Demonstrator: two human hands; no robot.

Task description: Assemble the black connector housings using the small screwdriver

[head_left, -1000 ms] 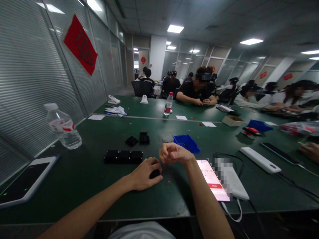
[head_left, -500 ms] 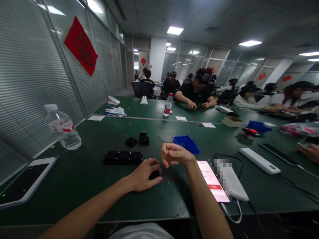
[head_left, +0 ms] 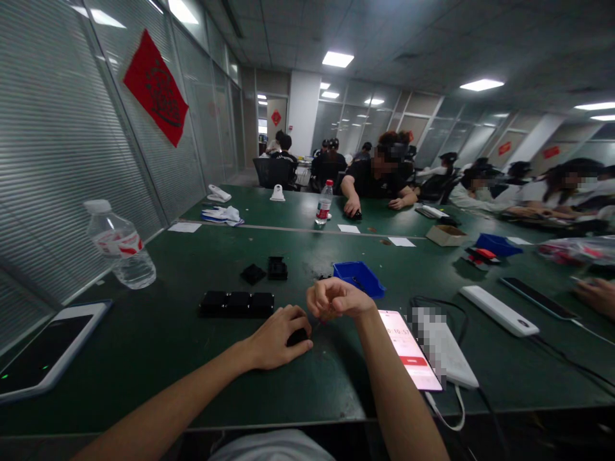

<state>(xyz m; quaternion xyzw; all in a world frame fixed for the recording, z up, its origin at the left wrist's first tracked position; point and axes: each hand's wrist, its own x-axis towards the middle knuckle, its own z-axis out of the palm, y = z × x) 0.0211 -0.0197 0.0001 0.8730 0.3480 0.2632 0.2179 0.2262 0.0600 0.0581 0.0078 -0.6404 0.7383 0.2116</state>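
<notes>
My left hand (head_left: 277, 333) rests on the green table (head_left: 192, 358) with its fingers closed round a small black part (head_left: 298, 335). Just above and to the right, my right hand (head_left: 336, 299) is curled in a pinch over that part; a thin tool tip seems to show below its fingers, too small to name. A row of three black parts (head_left: 237, 303) lies a little beyond my left hand. Two more loose black parts (head_left: 267, 269) lie farther back. A blue bin (head_left: 360, 277) stands just behind my right hand.
A lit phone (head_left: 410, 349) and a white power bank (head_left: 444, 349) with a cable lie right of my right arm. A water bottle (head_left: 119, 244) and a tablet (head_left: 45, 351) are at the left. Other people sit working at the far and right sides.
My right hand has shifted slightly up and left over the black part. My left hand has stayed put. The person across the table has reached one hand forward.
</notes>
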